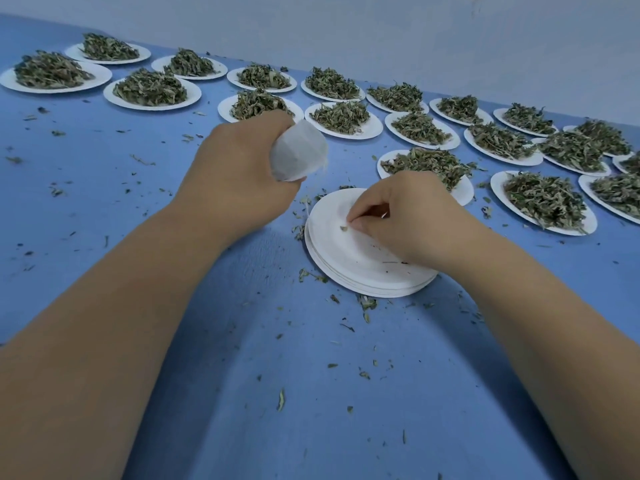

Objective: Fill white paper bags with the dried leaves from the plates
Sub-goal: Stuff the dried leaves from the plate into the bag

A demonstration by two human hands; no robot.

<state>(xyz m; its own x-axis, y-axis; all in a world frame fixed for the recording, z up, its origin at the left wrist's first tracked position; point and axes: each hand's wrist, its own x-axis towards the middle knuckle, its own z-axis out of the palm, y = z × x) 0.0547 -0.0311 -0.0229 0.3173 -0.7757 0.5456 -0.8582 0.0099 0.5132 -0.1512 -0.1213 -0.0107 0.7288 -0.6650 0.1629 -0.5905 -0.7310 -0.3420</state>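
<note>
Far side of the table [311, 393] crowded with plates [497, 188] heaped with leaves [543, 199], in rows from left to right under the wall [381, 39]. Near half and the left side open, dotted only with crumbs of leaf. At centre a stack [346, 265] of bare plates, its left and near edges free, with a full plate just beyond it; whether the two touch is hidden by the right hand [408, 216]. Left hand [239, 174] clenched round a white bag [299, 154], held up over the table, left of the stack and on the far side of it. Bag plump, its long axis slanting from near-left to far-right, the free end pointing right and away, the other end buried in the fist. Right hand over the stack, fingers curled, thumb and forefinger pinched on a leaf scrap [344, 229] lying on the top plate.
</note>
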